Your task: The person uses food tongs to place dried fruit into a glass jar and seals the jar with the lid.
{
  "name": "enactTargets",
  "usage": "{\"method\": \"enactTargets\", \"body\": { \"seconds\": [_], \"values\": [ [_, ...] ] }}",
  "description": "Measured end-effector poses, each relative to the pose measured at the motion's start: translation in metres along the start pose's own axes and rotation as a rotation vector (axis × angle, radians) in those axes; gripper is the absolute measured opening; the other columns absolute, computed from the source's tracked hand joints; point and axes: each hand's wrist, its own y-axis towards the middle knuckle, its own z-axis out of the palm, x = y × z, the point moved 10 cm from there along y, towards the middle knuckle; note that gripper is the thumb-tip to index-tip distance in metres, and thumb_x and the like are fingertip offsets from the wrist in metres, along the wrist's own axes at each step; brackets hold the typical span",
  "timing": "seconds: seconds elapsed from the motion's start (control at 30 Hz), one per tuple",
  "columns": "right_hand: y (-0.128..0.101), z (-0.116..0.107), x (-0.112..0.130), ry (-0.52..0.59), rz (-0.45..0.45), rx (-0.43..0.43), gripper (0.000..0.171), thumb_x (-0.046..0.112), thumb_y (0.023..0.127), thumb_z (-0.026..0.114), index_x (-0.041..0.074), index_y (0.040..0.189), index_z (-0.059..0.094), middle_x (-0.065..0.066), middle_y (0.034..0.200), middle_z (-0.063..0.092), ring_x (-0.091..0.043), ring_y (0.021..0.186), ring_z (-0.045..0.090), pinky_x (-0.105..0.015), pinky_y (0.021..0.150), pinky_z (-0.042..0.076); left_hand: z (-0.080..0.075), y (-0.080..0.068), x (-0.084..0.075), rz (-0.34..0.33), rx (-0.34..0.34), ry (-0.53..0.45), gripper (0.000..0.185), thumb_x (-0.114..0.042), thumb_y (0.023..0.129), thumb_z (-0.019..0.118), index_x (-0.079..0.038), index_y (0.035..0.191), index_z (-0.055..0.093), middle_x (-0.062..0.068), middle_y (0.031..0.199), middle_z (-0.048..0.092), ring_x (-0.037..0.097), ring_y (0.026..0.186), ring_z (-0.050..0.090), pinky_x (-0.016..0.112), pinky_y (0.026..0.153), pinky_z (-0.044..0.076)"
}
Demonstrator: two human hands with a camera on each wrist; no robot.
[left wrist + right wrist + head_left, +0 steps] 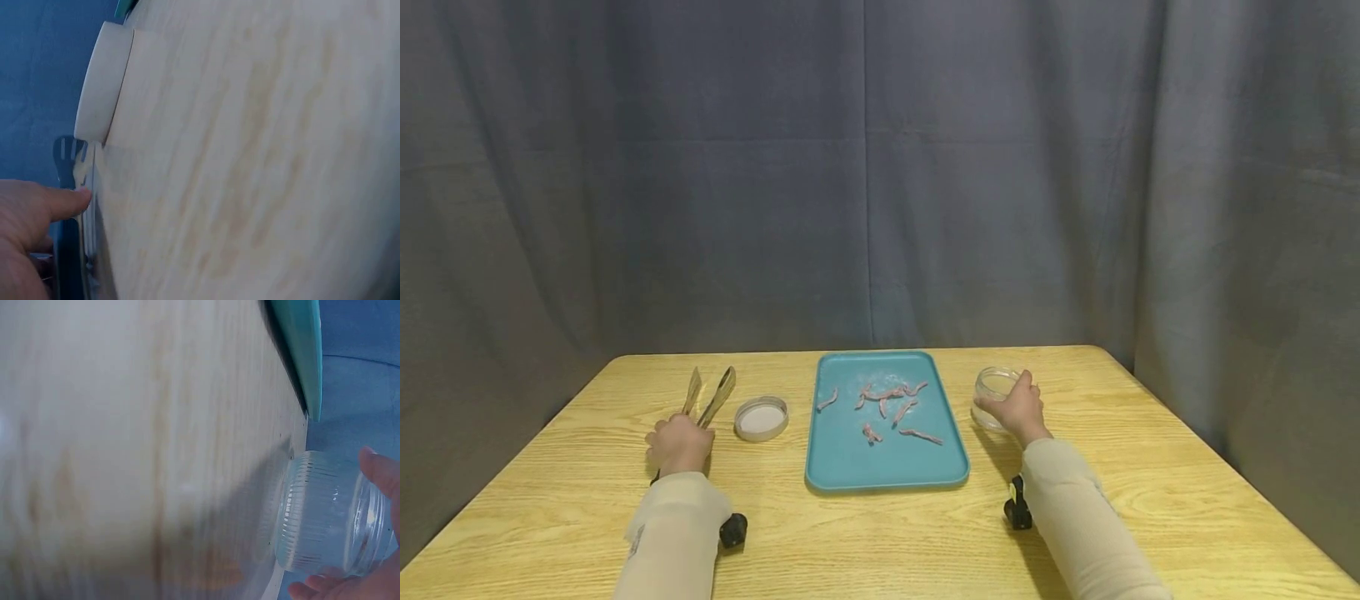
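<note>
At the left of the head view, my left hand (679, 446) grips a pair of metal tongs (718, 398). Their two arms spread apart, tips pointing away from me. In the left wrist view the slotted end of the tongs (66, 156) shows beyond the thumb, low over the tabletop. My right hand (1021, 410) holds a clear glass jar (985, 410) near its open top, thumb on one side and fingers on the other. The right wrist view shows the ribbed jar (309, 512) upright, its base close to the table.
A blue tray (842, 465) lies mid-table between the hands, with several thin pinkish strips (921, 436) scattered on it. A pale round lid (762, 419) rests between the tongs and the tray. Grey curtains (865, 183) hang behind the wooden table (865, 542).
</note>
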Motion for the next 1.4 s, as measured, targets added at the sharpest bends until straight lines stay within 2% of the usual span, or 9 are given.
{"method": "enactTargets", "body": {
  "seconds": [0.17,0.43,0.8,1.1,1.4],
  "values": [
    [0.000,0.001,-0.002,0.021,0.010,0.001,0.094,0.027,0.075,0.065,-0.011,0.130,-0.001,-0.039,0.126,0.013,-0.051,0.113,0.021,-0.053,0.090,0.023,-0.001,0.001,0.008,-0.027,-0.009,0.011,0.024,-0.007,0.079,0.047,0.015,0.087,0.051,0.032,0.088,0.042,0.048,0.088,0.039,0.054,0.068,0.035],
    [-0.001,0.000,-0.005,0.051,0.004,-0.019,0.088,0.025,0.074,0.067,-0.012,0.126,0.007,-0.036,0.118,0.025,-0.048,0.107,0.032,-0.051,0.087,0.029,-0.002,0.000,0.015,-0.046,-0.015,-0.020,0.028,-0.016,0.077,0.048,0.012,0.083,0.050,0.031,0.086,0.043,0.048,0.087,0.038,0.054,0.063,0.035],
    [-0.003,0.003,-0.010,0.150,0.031,0.003,0.092,0.024,0.074,0.067,-0.015,0.128,0.003,-0.038,0.124,0.022,-0.048,0.112,0.027,-0.050,0.090,0.026,-0.002,0.003,0.019,-0.023,-0.031,-0.011,0.044,-0.029,0.082,0.052,0.014,0.092,0.049,0.033,0.091,0.043,0.048,0.089,0.038,0.053,0.064,0.036],
    [-0.001,0.004,-0.016,0.253,0.030,-0.022,0.089,0.021,0.072,0.068,-0.012,0.129,0.007,-0.034,0.124,0.025,-0.045,0.113,0.027,-0.049,0.091,0.024,-0.005,0.000,0.017,-0.005,-0.043,-0.037,0.040,-0.026,0.083,0.051,0.014,0.087,0.051,0.033,0.088,0.043,0.049,0.087,0.039,0.054,0.063,0.035],
    [0.003,0.009,-0.026,0.350,0.072,0.007,0.090,0.019,0.073,0.067,-0.008,0.132,0.006,-0.031,0.128,0.022,-0.043,0.116,0.024,-0.048,0.093,0.021,-0.009,-0.004,0.018,-0.001,-0.041,-0.049,0.036,-0.024,0.081,0.052,0.012,0.084,0.051,0.028,0.081,0.047,0.046,0.083,0.044,0.048,0.059,0.037]
  ]
}}
